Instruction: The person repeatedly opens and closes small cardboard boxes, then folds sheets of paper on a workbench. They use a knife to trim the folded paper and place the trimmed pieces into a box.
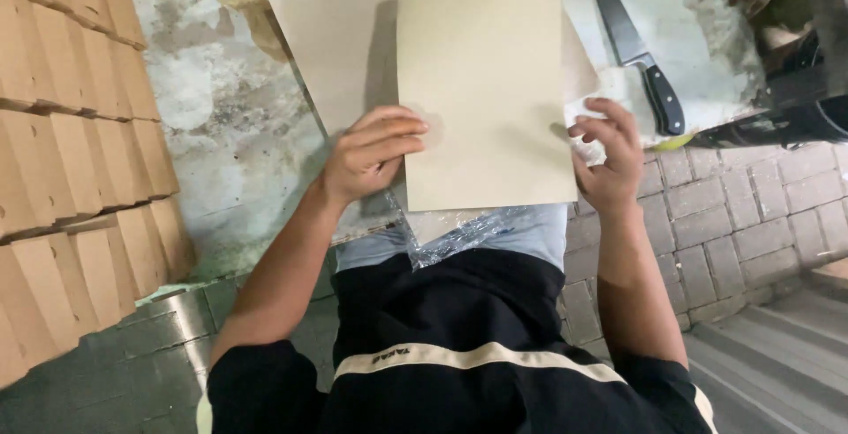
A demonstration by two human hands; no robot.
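Note:
A tan cardboard sheet point(486, 72) is held up over my lap, its lower edge near my waist. My left hand point(371, 151) grips its left edge, fingers curled over the front. At the right edge sits my right hand point(609, 156), fingertips pinching the sheet. Behind it lies a second, wider tan sheet point(340, 54) on the worn work surface. Crumpled clear plastic film point(459, 235) lies under the sheet, on my lap.
Stacks of folded cardboard pieces point(71, 160) fill the left side. A black-handled kitchen knife point(640, 50) lies on the stained surface point(221, 125) at the upper right. Paving bricks point(733, 222) and a concrete step point(777, 363) are at the right.

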